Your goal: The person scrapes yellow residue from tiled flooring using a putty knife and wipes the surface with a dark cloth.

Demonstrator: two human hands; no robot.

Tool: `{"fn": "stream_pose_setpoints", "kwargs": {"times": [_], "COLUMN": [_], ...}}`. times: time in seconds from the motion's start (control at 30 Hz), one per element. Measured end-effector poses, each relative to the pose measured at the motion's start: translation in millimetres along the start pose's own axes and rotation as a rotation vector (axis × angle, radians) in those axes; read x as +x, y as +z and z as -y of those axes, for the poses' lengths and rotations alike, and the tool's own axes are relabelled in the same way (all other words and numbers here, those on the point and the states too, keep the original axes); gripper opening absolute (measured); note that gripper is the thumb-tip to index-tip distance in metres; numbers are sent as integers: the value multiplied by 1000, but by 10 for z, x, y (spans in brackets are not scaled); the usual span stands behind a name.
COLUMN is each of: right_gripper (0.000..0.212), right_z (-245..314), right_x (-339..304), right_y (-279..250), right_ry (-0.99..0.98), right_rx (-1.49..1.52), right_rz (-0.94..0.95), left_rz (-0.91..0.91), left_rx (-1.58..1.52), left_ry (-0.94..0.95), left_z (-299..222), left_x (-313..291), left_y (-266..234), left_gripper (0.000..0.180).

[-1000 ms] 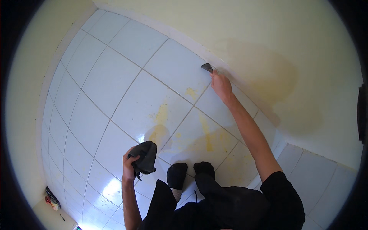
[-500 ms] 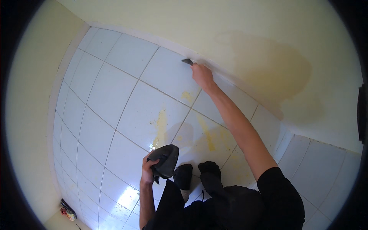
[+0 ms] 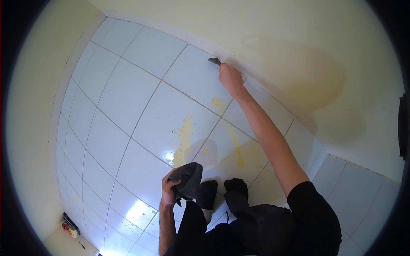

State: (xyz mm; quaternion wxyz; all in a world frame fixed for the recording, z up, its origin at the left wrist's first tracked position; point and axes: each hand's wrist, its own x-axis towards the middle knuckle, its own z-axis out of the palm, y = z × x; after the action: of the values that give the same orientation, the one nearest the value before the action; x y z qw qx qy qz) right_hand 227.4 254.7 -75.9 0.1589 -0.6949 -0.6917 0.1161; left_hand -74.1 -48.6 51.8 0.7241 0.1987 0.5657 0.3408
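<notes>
My right hand (image 3: 230, 79) is stretched far out along the foot of the wall, closed around a scraper. The scraper's dark, flat blade (image 3: 214, 61) points left, at the far floor edge by the baseboard; its handle is hidden in my fist. Closer in, my left hand (image 3: 168, 190) grips a bunched dark grey cloth (image 3: 188, 179) above the floor beside my feet. Crumbly yellow residue (image 3: 185, 134) streaks the white tiles between my hands. Another yellow smear (image 3: 237, 147) lies below my right forearm, and a small patch (image 3: 217, 103) is nearer the right hand.
A cream wall (image 3: 273, 30) with a pale baseboard (image 3: 205, 40) borders the tiled floor (image 3: 141, 102). My feet in dark socks (image 3: 208, 194) are at the lower middle. Several small items, including a container (image 3: 73, 232), stand by the left wall. A tiled step (image 3: 358, 183) lies right.
The view has shifted slightly, so the floor appears a little higher and farther right. Both hands keep their holds; the scraper stays near the baseboard, with little movement over the floor.
</notes>
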Motion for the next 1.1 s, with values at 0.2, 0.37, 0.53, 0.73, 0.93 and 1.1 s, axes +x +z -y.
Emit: {"fn": "stream_pose_setpoints", "kwargs": {"times": [0.2,0.37,0.53,0.73,0.93,1.1], "right_gripper": [21,24,28,27,25,21], "right_z": [-288,-563,-536,-683,-781,-720], "right_x": [-457,-739,-779,-903,-1062,-1027], "right_y": [-172,-352,-434,-598,-650,-695], "right_ry": [-2,5,-45,228,105,29], "right_rx": [-100,-217,43,442,333,-18], "right_rz": [6,29,-198,147,24,120], "left_rz": [4,28,26,75,107,124], "left_rx": [12,16,25,40,80,88], "left_ry": [68,54,66,84,87,91], "left_z": [52,69,114,87,134,139], "left_x": [-6,-100,-139,-90,-47,-22], "left_y": [-19,-99,-156,-2,71,135], "left_gripper": [48,47,47,46,45,46]}}
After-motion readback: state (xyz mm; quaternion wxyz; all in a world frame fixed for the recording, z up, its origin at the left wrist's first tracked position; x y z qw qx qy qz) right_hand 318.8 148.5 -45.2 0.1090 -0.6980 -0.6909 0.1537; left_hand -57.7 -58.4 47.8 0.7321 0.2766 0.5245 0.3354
